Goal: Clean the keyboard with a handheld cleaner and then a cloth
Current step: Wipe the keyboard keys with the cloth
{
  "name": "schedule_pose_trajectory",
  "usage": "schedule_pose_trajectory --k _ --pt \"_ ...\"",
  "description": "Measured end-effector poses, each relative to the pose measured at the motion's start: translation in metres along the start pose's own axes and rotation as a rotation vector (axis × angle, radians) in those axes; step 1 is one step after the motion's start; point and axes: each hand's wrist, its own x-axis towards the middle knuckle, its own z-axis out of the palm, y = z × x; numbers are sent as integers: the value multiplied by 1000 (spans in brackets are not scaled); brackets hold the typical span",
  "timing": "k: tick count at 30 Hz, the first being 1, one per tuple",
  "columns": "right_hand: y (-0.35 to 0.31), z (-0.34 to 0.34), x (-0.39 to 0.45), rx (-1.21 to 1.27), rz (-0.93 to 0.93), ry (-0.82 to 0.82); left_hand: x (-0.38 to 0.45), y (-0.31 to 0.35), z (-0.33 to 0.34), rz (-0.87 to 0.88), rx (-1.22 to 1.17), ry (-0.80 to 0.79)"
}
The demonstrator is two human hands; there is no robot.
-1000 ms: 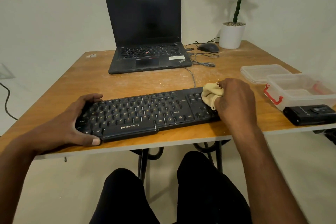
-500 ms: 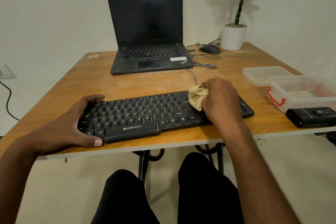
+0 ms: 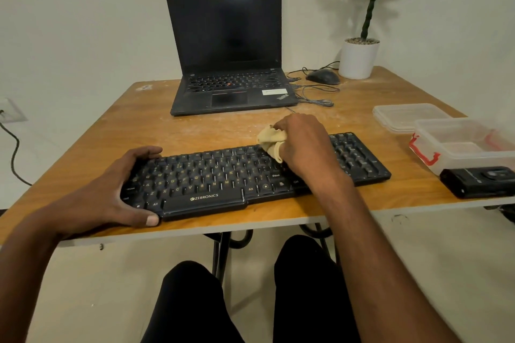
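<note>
I see the wooden table [image 3: 195,131] filling the view, with an open black laptop [image 3: 228,64] at its far middle, screen dark. A potted plant [image 3: 359,56] stands at the far right corner. The black keyboard [image 3: 223,175] lies along the near edge — my left hand [image 3: 111,192] grips its left end, fingers curled over the far edge and thumb on the near edge. Two clear plastic containers [image 3: 459,142] sit to the right, and just in front of them lies a black handheld cleaner [image 3: 479,181]. My right hand [image 3: 303,145] is clenched round a bunched tan cloth [image 3: 271,139], held against the keys right of centre. A dark mouse [image 3: 323,76] rests near the plant pot.
</note>
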Motion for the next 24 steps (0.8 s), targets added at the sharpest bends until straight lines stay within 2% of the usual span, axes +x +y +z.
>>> schedule_pose_trajectory --k 2,6,8,14,17,24 --pt "16 -10 3 -16 66 -2 -1 1 1 16 -2 2" --pt "39 -23 7 -74 238 106 -1 1 1 16 -19 3" --pt "31 -19 5 -40 225 106 -1 1 1 9 -18 7" --pt "3 2 3 -21 16 45 -1 -1 -1 -13 8 1" --pt "27 -10 8 -34 59 5 0 -1 -1 -8 9 7" --pt "71 -39 11 -137 216 99 1 -4 0 -3 13 16"
